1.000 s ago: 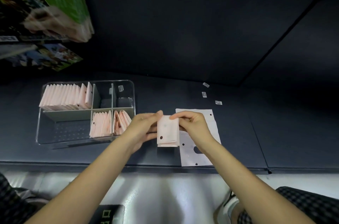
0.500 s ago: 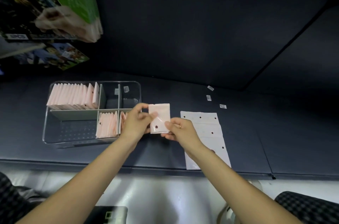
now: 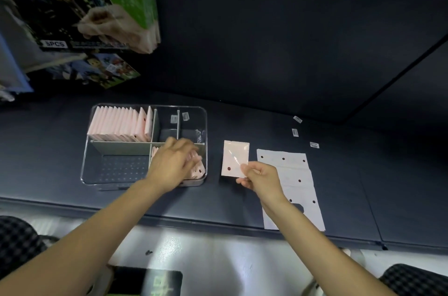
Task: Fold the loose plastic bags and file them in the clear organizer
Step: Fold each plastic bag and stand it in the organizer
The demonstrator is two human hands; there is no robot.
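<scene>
Head view shows the right hand (image 3: 260, 175) pinching the folded pink plastic bag (image 3: 234, 158) by its near right corner, thumb and fingertips pressed together on that corner while the rest of the packet stands free above the grip, beside the clear organizer (image 3: 87, 162) and not yet over it. The left hand (image 3: 173, 162) reaches into the organizer's near right compartment, fingers resting on the filed bags (image 3: 200, 170) there; it is blurred, so I cannot tell whether it is gripping them or only pushing them aside.

The step in hand looks like filing this packet. To do it well, the left fingers should part the standing packets and hold a slot open, and the right hand should bring the packet over upright, folded edge down, so it slides in without springing open. A corner pinch gives little control, since thin plastic flops and unfolds; shifting the grip toward the middle of an edge would probably keep the folds shut.

An unfolded dotted bag (image 3: 291, 174) lies flat on the dark table (image 3: 242, 206) just right of the held packet, partly under the right wrist. The far left compartment holds a full row of folded bags (image 3: 118, 123)
</scene>
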